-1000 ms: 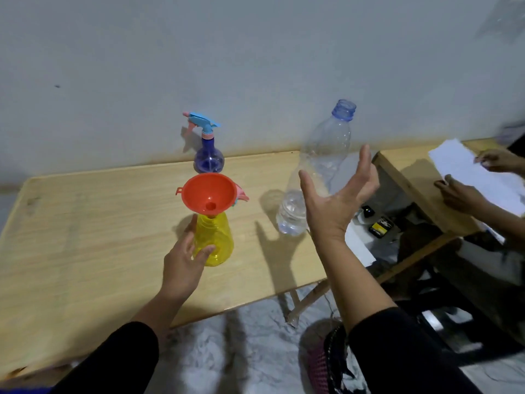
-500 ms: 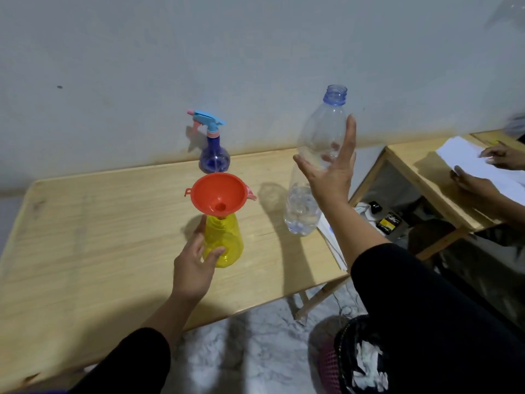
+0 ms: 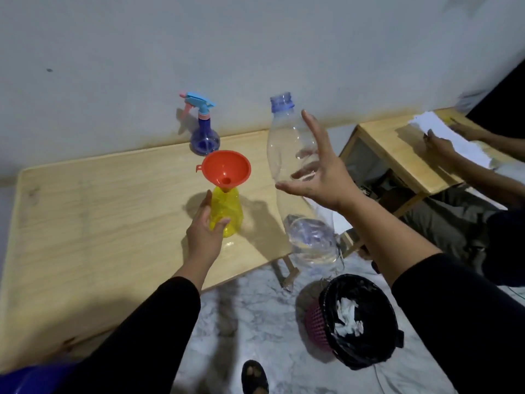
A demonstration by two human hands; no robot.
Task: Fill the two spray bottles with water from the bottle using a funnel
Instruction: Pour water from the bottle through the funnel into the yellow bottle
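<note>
Single head view, forward and down, close over table (image 3: 85,223).

You have a yellow spray bottle (image 3: 226,212) standing upright on the wooden table, without its spray head. An orange funnel (image 3: 226,168) sits in its neck, tilted a little. Behind it, near the wall, stands the blue spray bottle (image 3: 205,137) with its light blue and pink spray head screwed on. At the right, the clear water bottle (image 3: 295,177) is uncapped, with a little water at its bottom.
</note>
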